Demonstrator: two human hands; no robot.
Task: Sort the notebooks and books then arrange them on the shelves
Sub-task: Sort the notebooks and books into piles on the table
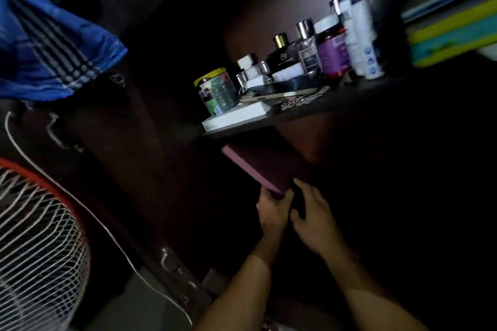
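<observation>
Both forearms reach up from the bottom edge into a dark cabinet. Left hand (273,211) grips the near corner of a maroon book (265,166), fingers curled round its edge; right hand (313,216) rests just beside it, fingers loosely spread and holding nothing. That book lies in the lower compartment under the shelf board (336,105), its long axis running from the hands up and leftward, pale edge facing left. On the board stand a green tin (216,90), perfume bottles (293,55), a purple jar (332,50) and a white tube (361,32), beside stacked books (451,32) at right. A fan grille (35,236) crowds the left; the compartment's depth is too dark to judge.
</observation>
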